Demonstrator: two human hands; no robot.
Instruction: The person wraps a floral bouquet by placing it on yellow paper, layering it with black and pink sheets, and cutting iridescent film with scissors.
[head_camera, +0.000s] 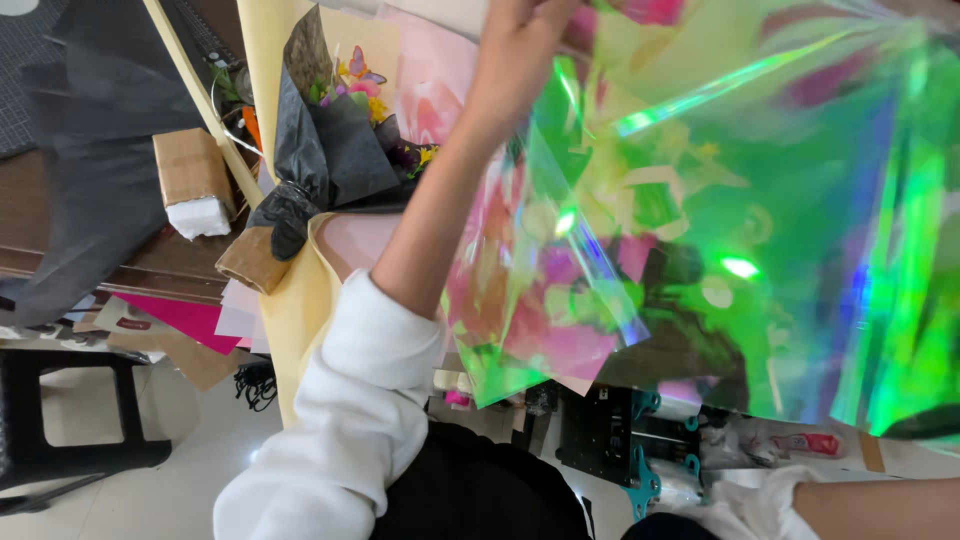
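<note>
Iridescent film (720, 220), pinched by the left hand (515, 60), hangs beside a black-wrapped bouquet (330, 140); right hand unseen.

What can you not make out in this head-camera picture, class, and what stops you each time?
- Right hand: not visible; only the forearm enters at the bottom right edge, and the iridescent cellophane sheet covers the rest.
- Left hand: fingertips cut off by the top edge, so its grip is unclear.
- Table behind the sheet: only tinted, blurred shapes.
- Bouquet: its flowers are mostly hidden by its black wrapping paper.
</note>
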